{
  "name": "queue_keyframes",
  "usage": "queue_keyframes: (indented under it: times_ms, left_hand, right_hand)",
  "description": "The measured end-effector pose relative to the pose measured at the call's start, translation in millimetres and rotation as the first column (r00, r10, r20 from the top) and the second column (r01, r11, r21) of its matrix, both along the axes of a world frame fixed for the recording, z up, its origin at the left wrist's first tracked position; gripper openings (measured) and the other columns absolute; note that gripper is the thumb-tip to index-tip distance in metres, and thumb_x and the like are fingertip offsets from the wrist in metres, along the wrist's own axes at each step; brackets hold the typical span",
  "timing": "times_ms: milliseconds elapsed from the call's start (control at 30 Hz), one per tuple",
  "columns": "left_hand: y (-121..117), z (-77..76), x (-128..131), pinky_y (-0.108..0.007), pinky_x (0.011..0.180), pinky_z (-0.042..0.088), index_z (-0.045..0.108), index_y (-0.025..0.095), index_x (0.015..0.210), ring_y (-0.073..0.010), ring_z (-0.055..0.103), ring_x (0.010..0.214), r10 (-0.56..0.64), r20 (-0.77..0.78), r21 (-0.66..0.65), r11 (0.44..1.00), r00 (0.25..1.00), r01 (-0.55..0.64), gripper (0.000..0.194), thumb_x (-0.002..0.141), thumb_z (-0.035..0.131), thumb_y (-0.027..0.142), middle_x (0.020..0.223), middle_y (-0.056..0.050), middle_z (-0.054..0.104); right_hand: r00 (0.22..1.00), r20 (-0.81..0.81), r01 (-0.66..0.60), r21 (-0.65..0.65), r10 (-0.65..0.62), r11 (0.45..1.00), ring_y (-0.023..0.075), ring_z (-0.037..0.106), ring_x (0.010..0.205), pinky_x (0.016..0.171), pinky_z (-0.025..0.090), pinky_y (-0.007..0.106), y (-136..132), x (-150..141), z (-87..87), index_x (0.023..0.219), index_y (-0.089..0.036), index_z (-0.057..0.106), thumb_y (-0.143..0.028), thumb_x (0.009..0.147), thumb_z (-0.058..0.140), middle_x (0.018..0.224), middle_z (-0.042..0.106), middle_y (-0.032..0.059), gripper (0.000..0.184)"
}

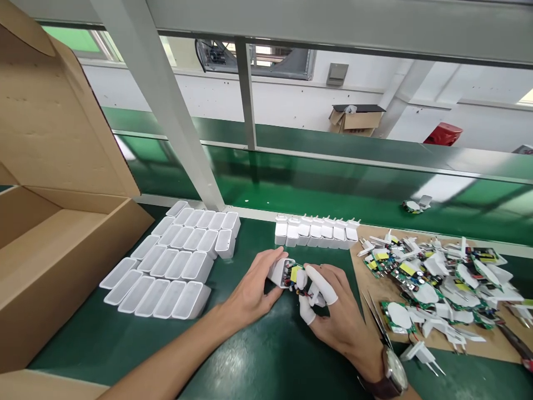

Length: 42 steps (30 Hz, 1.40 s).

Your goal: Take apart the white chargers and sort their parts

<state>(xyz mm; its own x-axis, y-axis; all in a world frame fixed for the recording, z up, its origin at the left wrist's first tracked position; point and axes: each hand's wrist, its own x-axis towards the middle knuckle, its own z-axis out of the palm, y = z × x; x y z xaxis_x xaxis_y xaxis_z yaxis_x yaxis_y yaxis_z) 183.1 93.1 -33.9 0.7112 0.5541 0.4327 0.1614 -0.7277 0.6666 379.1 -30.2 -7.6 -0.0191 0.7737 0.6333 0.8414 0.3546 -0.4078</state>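
Observation:
My left hand [255, 284] is closed around a white plastic housing [276, 272], tilted with its open end toward the right. In my right hand [333, 300], whose thumb and a finger wear white finger cots, is a circuit board [295, 274] with a yellow-wrapped component and wires. The board's left end sits at or inside the housing mouth; how deep it goes I cannot tell. A white plug piece [317, 294] shows partly between the right fingers. Left of my hands stand rows of open white housings [166, 264]. Behind them is a row of white plug units [315, 231].
On a cardboard sheet [362, 261] at right lies a pile of circuit boards with plugs [433, 289]. Tweezers [378, 319] and a dark-handled tool [516, 341] lie beside it. An open cardboard box [79, 250] stands at left. A metal post [166, 105] rises behind the table.

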Motion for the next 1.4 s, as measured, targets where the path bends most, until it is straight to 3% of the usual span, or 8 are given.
queue_keyframes:
  times_ms: [633,1033,1400]
  left_hand:
    - [0.3,0.8,0.2,-0.058,0.114,0.050,0.024,0.030,0.162,-0.0329,0.053,0.138,-0.006,-0.036,0.040,0.999,0.999,0.007,0.077,0.098,0.063,0.016,0.144,-0.015,0.059]
    - [-0.4,3.3,3.2,-0.053,0.114,0.051,0.026,0.031,0.161,-0.0294,0.053,0.137,-0.023,-0.023,0.035,0.999,0.999,0.024,0.077,0.097,0.064,0.014,0.144,-0.012,0.060]
    - [-1.2,1.2,3.5,-0.054,0.113,0.048,0.028,0.032,0.160,-0.0310,0.052,0.135,-0.003,-0.079,0.033,0.999,0.997,0.006,0.078,0.095,0.069,0.016,0.144,-0.011,0.059]
  right_hand:
    - [0.998,-0.013,0.055,-0.020,-0.055,0.998,0.0313,0.061,0.111,0.093,0.059,0.052,1.6,-5.9,-5.0,0.158,-0.027,0.032,-0.009,0.089,0.057,0.120,0.067,0.0110,0.075]
    - [0.998,-0.029,0.055,-0.039,-0.056,0.998,0.0308,0.060,0.110,0.092,0.059,0.051,1.8,-1.2,-1.9,0.159,-0.025,0.032,-0.010,0.090,0.057,0.118,0.065,0.0114,0.075]
    - [0.997,-0.053,0.047,-0.087,-0.051,0.995,0.0310,0.058,0.115,0.098,0.057,0.051,1.4,-1.2,-5.8,0.157,-0.025,0.035,-0.010,0.089,0.058,0.122,0.064,0.0110,0.073]
